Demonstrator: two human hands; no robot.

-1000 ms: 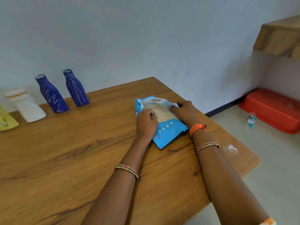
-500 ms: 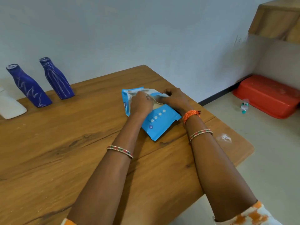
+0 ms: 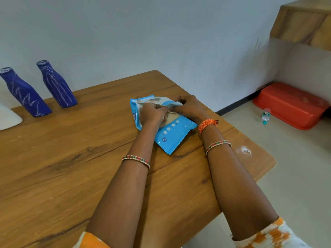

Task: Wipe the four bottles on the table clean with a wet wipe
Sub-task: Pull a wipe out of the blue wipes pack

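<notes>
Two hands at work, no bottle wiped yet; wipe not yet drawn.
Bench (image 3: 71, 167): wood, carries all.
Wet-wipe pack (image 3: 170, 135): blue, flat, under both hands.
Blue bottles (image 3: 26, 93), (image 3: 57, 85): upright, scuffed white, well left of hands; white bottle (image 3: 9, 119) beyond.
Left hand (image 3: 152, 115): pinching pack's flap.
Right hand (image 3: 188, 108): fingers curled on pack's opening.

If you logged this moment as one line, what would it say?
stage: opening wipes pack | left hand: pinching flap | right hand: gripping pack top | blue bottles: untouched | wipe: not out
</notes>
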